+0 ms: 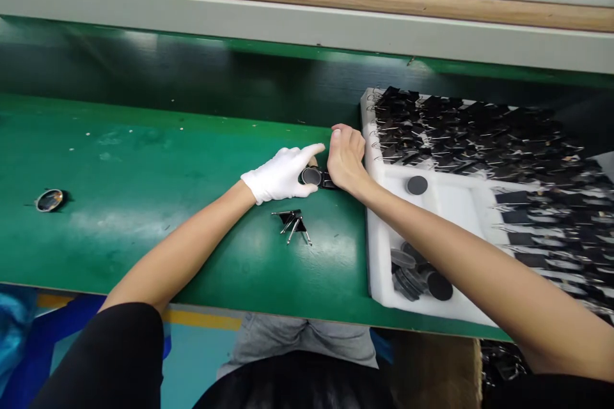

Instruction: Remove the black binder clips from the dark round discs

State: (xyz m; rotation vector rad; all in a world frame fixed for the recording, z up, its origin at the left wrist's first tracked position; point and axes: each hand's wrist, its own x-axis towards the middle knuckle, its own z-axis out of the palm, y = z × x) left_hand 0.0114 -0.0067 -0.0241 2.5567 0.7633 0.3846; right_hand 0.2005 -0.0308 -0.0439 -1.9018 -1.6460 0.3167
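Observation:
My left hand [283, 174], in a white glove, grips a round dark disc [311, 176] with a lighter rim between thumb and fingers, just above the green table. Close against it on the right, my bare right hand [346, 156] is curled over a black binder clip [327, 180]; its fingertips are partly hidden. A few loose binder clips [295, 222] with silver wire handles lie on the table below my hands.
A white foam tray [377, 230] at right holds many black clips [480, 131], a single disc [417, 185] and a pile of discs [410, 278]. Far left lies a small round glassy piece [50, 200]. A grey ledge [288, 19] runs along the back.

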